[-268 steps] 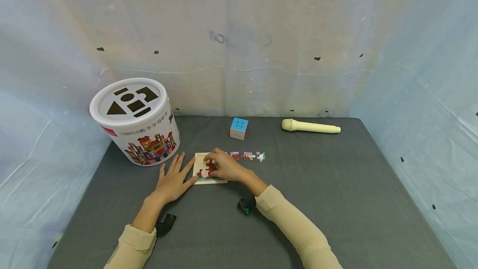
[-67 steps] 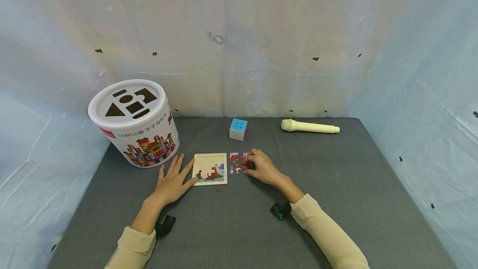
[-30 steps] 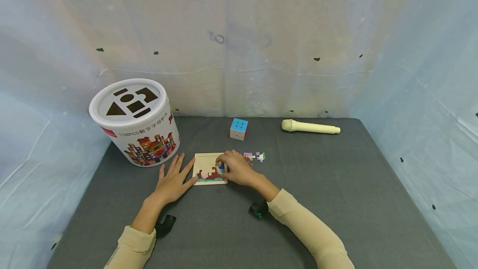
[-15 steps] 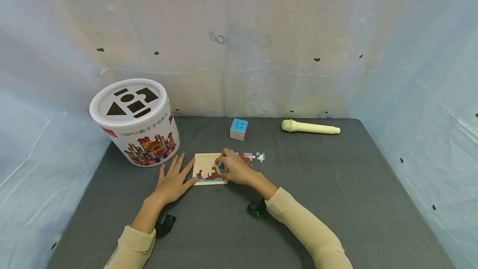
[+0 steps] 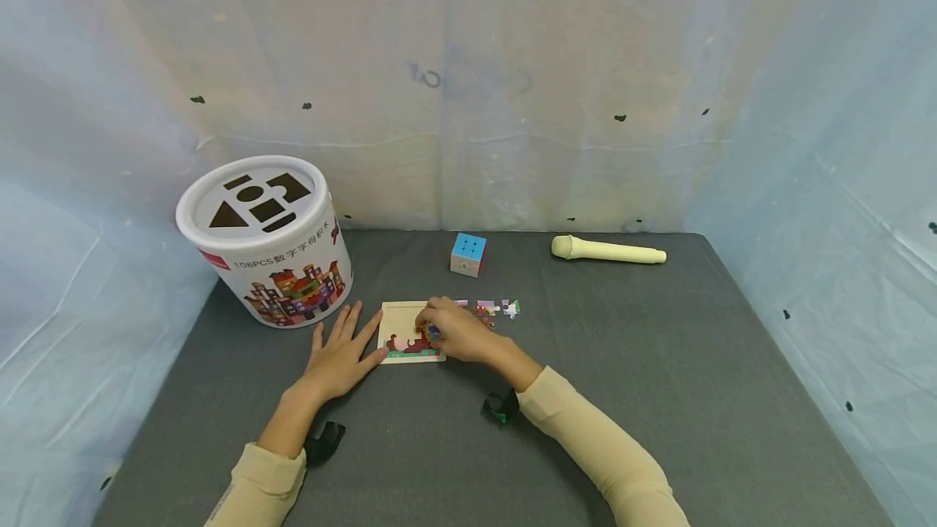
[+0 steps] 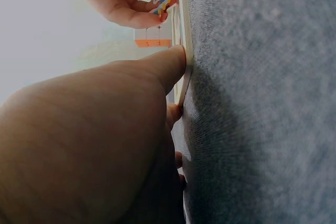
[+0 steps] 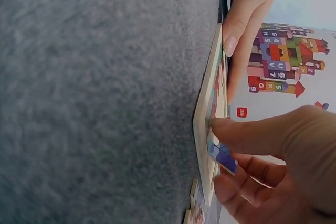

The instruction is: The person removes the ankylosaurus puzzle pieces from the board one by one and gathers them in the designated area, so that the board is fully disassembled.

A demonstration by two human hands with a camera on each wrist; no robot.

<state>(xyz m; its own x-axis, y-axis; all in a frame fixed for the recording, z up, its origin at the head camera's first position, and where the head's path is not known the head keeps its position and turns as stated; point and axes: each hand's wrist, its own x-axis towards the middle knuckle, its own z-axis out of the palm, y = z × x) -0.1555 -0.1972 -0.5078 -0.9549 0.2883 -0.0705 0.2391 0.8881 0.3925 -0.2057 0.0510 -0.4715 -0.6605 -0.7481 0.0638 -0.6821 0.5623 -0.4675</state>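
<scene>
A small wooden puzzle tray (image 5: pixel 398 309) lies on the table, with brown, pink and green puzzle pieces (image 5: pixel 406 345) along its near side. My left hand (image 5: pixel 334 360) is spread flat at the tray's left, its thumb on the near left corner and the index fingertip at the left edge. Over the tray's right part, my right hand (image 5: pixel 457 332) pinches a blue and purple puzzle piece (image 7: pixel 223 157) between thumb and fingers. In the right wrist view this piece stands tilted up from the tray. The right hand hides the tray's right edge from the head camera.
Several loose puzzle pieces (image 5: pixel 510 309) lie right of the tray, some partly behind the right hand. Behind them are a puzzle cube (image 5: pixel 467 254) and a pale yellow toy microphone (image 5: pixel 607 250). A large white block bucket (image 5: pixel 267 242) stands at the back left.
Pieces that filled more of the tray earlier now lie at its right. The right hand came from those pieces back to the tray and has tilted up the blue piece. The left hand stayed put.
</scene>
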